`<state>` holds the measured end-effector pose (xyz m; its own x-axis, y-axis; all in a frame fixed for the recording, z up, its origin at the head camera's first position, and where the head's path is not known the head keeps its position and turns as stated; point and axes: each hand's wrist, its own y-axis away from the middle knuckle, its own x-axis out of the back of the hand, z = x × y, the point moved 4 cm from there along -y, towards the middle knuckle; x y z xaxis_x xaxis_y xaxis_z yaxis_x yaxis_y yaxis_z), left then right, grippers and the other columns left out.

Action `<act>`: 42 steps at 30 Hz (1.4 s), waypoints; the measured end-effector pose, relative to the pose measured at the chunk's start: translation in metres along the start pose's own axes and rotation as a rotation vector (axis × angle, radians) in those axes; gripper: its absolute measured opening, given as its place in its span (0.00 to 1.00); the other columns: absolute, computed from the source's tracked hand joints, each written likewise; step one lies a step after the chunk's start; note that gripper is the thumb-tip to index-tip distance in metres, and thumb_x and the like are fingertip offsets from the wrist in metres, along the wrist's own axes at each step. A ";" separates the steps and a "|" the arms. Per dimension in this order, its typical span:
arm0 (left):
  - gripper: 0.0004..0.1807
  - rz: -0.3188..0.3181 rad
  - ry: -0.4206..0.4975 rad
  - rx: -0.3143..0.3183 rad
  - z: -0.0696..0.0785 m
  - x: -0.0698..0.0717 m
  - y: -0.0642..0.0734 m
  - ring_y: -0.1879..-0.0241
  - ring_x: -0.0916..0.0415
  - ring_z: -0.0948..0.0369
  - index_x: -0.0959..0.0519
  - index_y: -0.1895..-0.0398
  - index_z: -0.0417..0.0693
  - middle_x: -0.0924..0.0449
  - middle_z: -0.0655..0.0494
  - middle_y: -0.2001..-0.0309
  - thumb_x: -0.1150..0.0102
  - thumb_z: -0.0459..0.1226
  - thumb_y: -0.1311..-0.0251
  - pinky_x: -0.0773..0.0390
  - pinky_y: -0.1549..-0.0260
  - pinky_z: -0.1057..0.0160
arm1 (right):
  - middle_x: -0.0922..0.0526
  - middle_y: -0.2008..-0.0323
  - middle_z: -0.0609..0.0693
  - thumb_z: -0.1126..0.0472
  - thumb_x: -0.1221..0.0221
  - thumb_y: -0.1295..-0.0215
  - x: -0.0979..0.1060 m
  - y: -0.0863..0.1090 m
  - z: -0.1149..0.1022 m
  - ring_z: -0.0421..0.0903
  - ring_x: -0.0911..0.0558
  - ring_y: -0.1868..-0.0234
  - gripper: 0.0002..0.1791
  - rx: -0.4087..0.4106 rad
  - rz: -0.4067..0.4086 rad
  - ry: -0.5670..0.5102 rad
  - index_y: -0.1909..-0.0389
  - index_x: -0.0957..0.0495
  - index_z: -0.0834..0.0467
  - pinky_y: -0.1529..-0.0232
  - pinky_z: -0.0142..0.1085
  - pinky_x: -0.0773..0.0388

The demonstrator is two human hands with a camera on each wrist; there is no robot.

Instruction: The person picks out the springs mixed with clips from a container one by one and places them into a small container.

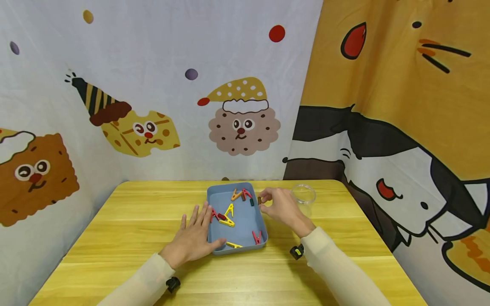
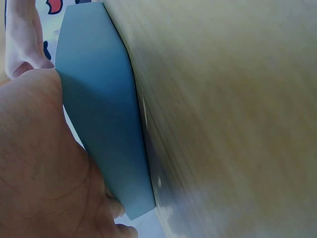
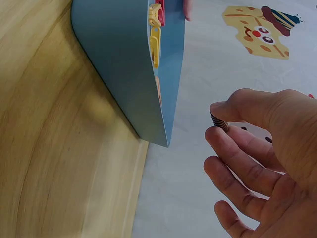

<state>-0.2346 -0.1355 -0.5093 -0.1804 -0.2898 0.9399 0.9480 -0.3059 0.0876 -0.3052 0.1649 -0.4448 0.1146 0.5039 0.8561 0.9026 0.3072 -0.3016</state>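
Observation:
A shallow blue-grey tray lies on the table, holding several small plastic clips, among them a yellow clip, an orange clip and a red clip. My left hand rests with straight, spread fingers against the tray's left side. Just beyond the right rim, my right hand pinches a small dark ridged cylinder between thumb and index finger, clear of the tray wall. Its exact kind cannot be told. Short pieces also lie in the tray, one dark green and one dark red.
A clear round container stands on the table behind and right of my right hand. The wooden table stretches out on both sides of the tray. A printed curtain hangs along the table's back edge.

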 end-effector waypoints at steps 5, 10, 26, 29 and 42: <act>0.66 0.006 0.000 -0.004 0.001 0.001 0.000 0.02 0.66 0.35 0.57 0.01 0.42 0.67 0.44 0.01 0.40 0.74 0.21 0.58 0.10 0.17 | 0.02 0.60 0.43 0.59 0.20 0.30 0.006 0.003 0.002 0.49 0.06 0.56 0.12 0.000 0.011 -0.003 0.47 0.04 0.52 0.51 0.47 0.10; 0.66 0.002 0.003 -0.005 0.002 0.001 0.000 0.02 0.65 0.34 0.56 0.01 0.42 0.66 0.43 0.01 0.40 0.74 0.21 0.58 0.11 0.17 | 0.02 0.60 0.43 0.58 0.19 0.31 0.011 0.007 0.004 0.45 0.06 0.57 0.12 -0.011 0.023 -0.010 0.49 0.04 0.51 0.50 0.48 0.09; 0.67 -0.004 0.000 0.001 0.002 0.001 0.000 0.02 0.66 0.34 0.59 0.01 0.43 0.66 0.43 0.01 0.41 0.74 0.21 0.58 0.11 0.17 | 0.01 0.57 0.47 0.57 0.19 0.30 0.041 0.022 0.020 0.50 0.06 0.57 0.14 -0.058 0.068 0.037 0.46 0.04 0.53 0.53 0.46 0.12; 0.67 -0.009 0.001 0.002 0.003 0.001 -0.001 0.02 0.66 0.35 0.60 0.01 0.44 0.67 0.43 0.01 0.41 0.74 0.21 0.59 0.10 0.17 | 0.01 0.58 0.47 0.57 0.19 0.30 0.048 0.023 0.023 0.53 0.05 0.54 0.13 -0.054 0.090 0.059 0.47 0.04 0.53 0.47 0.53 0.11; 0.67 -0.010 0.003 0.001 0.002 0.001 -0.002 0.02 0.65 0.34 0.58 0.01 0.43 0.67 0.43 0.01 0.41 0.74 0.22 0.59 0.10 0.17 | 0.01 0.54 0.54 0.58 0.22 0.27 0.075 0.030 0.048 0.45 0.11 0.71 0.14 -0.110 0.117 0.048 0.44 0.05 0.57 0.70 0.37 0.21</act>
<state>-0.2357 -0.1337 -0.5083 -0.1904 -0.2892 0.9382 0.9464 -0.3081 0.0971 -0.2894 0.2502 -0.4096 0.2387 0.4915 0.8375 0.9215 0.1575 -0.3551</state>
